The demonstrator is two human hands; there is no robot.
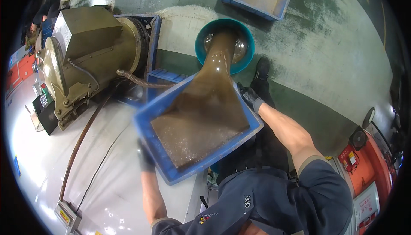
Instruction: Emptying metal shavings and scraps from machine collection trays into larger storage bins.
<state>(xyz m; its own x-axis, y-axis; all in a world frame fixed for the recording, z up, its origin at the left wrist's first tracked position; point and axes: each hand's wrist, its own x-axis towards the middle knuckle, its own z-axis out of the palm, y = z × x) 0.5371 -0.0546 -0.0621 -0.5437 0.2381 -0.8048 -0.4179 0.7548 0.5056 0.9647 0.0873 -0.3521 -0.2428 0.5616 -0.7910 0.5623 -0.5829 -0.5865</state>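
I hold a blue rectangular plastic tub (191,166) tilted away from me. Brown, murky liquid (218,65) runs over its far corner in a broad stream. It falls into a round teal bucket (199,51) on the floor, which holds more of the same liquid. My right hand (250,98), in a dark glove, is closed on the tub's right rim. On the left side, my left hand (146,155), also gloved and blurred, grips the tub near its near-left corner; its fingers are mostly hidden.
A large drum-shaped machine (96,55) stands to the left, with a ribbed hose (137,80) running toward the tub. Another blue tub (252,8) lies on the floor beyond the bucket. My shoe (262,68) is right of the bucket. Orange equipment (366,166) stands at the right.
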